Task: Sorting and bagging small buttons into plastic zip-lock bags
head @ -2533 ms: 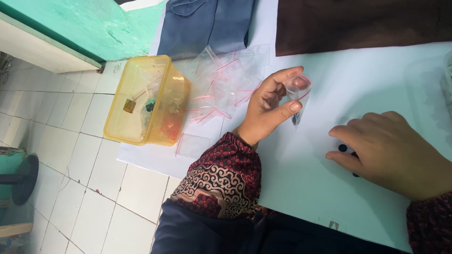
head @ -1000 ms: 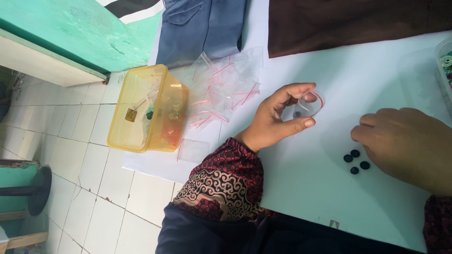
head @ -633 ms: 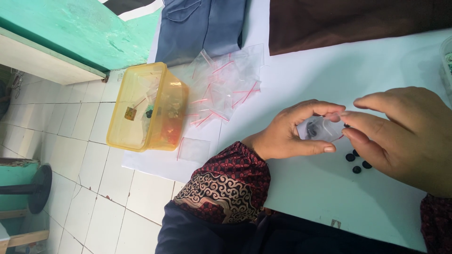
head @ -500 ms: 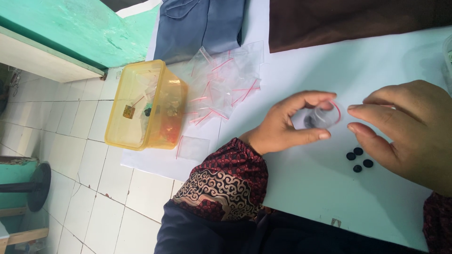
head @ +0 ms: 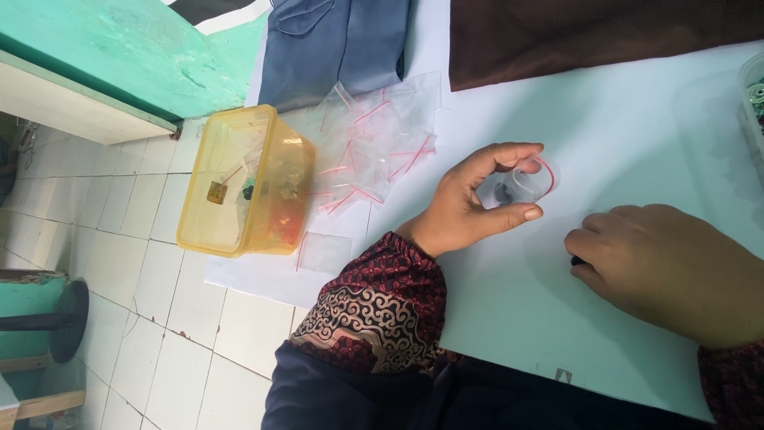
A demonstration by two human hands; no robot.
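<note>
My left hand [head: 469,207] pinches a small clear zip bag with a red seal [head: 532,181] between thumb and fingers, its mouth held open, and something dark lies inside. My right hand [head: 668,267] rests palm down on the white table [head: 637,119] just right of the bag, with its fingertips on a small black button [head: 576,260]. The other black buttons are hidden under that hand.
A pile of clear red-seal zip bags [head: 370,147] lies left of my left hand. A yellow plastic tub [head: 247,183] with small items sits at the table's left edge. Blue fabric [head: 334,40] and brown fabric [head: 589,28] lie at the far side. A clear container [head: 752,95] stands at right.
My right hand has drawn back from the bag's mouth and come down over the black buttons on the table. My left hand still holds the bag open.
</note>
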